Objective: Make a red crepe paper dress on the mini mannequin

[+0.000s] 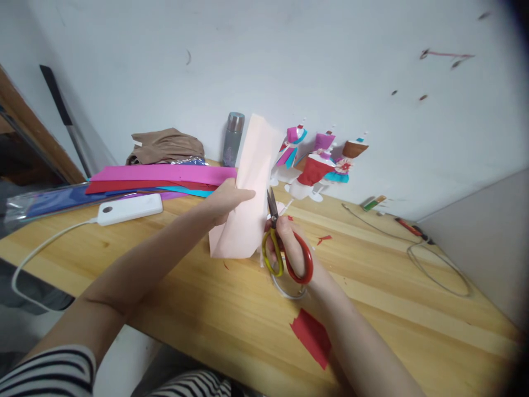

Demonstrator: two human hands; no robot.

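My left hand (229,201) grips a pale pink sheet of crepe paper (252,220), thumb on the near face. The sheet stands upright with a fold at its lower left. In my right hand (289,242) is a pair of scissors (273,208) with one yellow and one red handle loop. Their blades point up, close by the sheet's right edge; whether they touch it I cannot tell. Red paper (313,337) lies under my right forearm, and small red scraps (324,239) are scattered beyond that hand.
Folded coloured paper (161,175) and a white power bank (130,209) lie at the left. Behind stand a grey bottle (233,139), brown cloth (167,146) and several small dressed mannequins (313,171). A thin cable (438,263) and a green-labelled item (374,203) lie at the right.
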